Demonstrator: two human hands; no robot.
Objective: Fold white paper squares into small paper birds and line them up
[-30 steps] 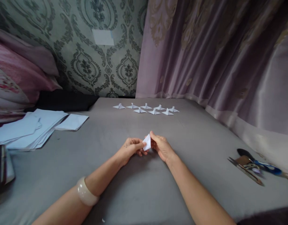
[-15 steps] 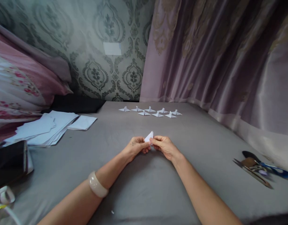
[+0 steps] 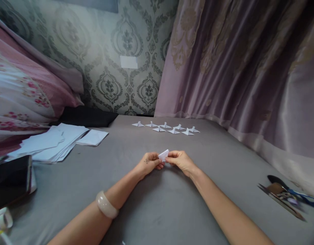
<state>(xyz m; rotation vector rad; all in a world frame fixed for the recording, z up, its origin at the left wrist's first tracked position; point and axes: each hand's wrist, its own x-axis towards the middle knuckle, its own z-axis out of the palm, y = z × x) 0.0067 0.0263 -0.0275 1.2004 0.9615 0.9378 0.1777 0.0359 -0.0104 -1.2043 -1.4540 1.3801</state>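
here the folded paper (image 3: 163, 155) sits pinched between left hand (image 3: 149, 162) and right hand (image 3: 181, 160) grips.

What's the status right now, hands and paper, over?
Left hand and right hand both pinching small folded paper above grey bedsheet. Finished paper pieces lie beyond. Nothing between them.

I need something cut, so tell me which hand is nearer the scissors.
Right. The right hand pinches the folded paper mid-bed, on the scissors' side but well apart from them. The left hand holds the paper's other side, farther away.
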